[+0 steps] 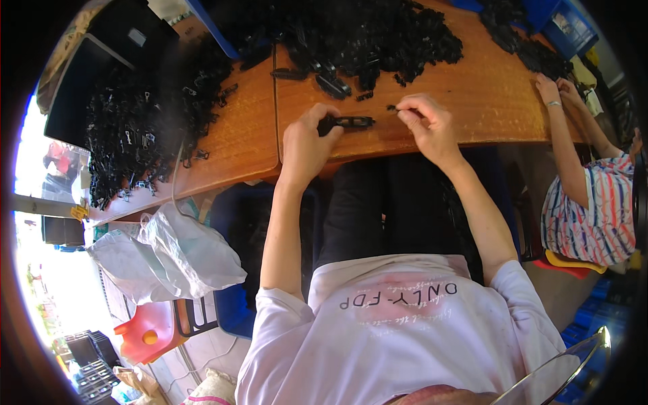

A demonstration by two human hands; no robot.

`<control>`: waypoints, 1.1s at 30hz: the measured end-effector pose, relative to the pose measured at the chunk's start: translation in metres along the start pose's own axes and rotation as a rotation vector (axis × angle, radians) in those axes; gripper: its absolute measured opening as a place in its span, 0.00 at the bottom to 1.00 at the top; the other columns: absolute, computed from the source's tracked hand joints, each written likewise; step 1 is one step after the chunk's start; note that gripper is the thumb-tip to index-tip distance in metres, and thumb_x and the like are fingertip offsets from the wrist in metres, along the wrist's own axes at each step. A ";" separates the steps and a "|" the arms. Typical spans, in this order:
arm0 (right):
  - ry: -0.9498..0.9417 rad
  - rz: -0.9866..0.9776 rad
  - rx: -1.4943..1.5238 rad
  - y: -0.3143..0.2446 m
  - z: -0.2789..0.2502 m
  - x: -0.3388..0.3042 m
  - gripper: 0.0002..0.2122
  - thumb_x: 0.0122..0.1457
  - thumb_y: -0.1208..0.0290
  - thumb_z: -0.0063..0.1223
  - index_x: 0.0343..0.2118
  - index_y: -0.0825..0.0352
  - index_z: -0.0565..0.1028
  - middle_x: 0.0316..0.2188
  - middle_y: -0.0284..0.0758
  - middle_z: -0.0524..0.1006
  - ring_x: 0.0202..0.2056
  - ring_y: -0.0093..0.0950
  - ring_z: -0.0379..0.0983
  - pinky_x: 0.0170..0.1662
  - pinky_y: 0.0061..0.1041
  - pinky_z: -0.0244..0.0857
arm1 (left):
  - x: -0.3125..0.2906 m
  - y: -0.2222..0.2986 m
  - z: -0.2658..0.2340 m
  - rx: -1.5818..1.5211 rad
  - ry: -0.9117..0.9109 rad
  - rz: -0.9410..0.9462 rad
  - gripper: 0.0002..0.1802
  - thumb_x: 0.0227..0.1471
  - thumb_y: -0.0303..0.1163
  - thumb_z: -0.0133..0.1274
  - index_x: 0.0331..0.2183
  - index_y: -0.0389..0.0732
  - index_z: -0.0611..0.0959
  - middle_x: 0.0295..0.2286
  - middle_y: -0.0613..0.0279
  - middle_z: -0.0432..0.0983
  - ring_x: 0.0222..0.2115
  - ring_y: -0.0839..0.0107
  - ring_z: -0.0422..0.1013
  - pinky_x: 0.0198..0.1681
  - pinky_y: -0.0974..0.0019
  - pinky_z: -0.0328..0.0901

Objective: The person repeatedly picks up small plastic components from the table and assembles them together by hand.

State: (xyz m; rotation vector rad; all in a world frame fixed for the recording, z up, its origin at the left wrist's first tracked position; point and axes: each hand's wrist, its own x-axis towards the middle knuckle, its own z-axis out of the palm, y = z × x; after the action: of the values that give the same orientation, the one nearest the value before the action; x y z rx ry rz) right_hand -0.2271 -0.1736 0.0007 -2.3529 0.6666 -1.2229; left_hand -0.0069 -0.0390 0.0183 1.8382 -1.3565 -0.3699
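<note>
My left hand (309, 140) is closed on one end of an oblong black plastic part (354, 122) with an opening in it, close above the wooden table near its front edge. To its right, my right hand (430, 127) pinches a small dark piece (391, 108) between thumb and fingertips, apart from the oblong part. Beyond both hands lies a large heap of small black plastic parts (378, 40). A few longer black pieces (332, 86) rest at the heap's near edge.
Another pile, of black parts with metal bits (148, 128), covers the table's left end beside a black bin (111, 61). White plastic bags (179, 250) hang below the left edge. At the right, another person (587, 206) handles black parts near a blue bin (570, 27).
</note>
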 end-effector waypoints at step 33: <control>-0.065 -0.467 0.019 -0.075 0.018 -0.029 0.14 0.51 0.74 0.64 0.42 0.64 0.82 0.39 0.35 0.80 0.38 0.36 0.77 0.35 0.33 0.74 | -0.071 0.020 0.027 -1.455 0.164 -0.489 0.11 0.60 0.27 0.58 0.45 0.36 0.81 0.39 0.56 0.83 0.36 0.71 0.77 0.40 0.71 0.69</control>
State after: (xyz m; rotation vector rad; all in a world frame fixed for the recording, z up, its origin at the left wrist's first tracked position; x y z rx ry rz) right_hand -0.2095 -0.0941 0.0142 -2.6049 0.0785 -1.3149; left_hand -0.0644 0.0116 0.0004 0.8371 -0.2124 -1.0673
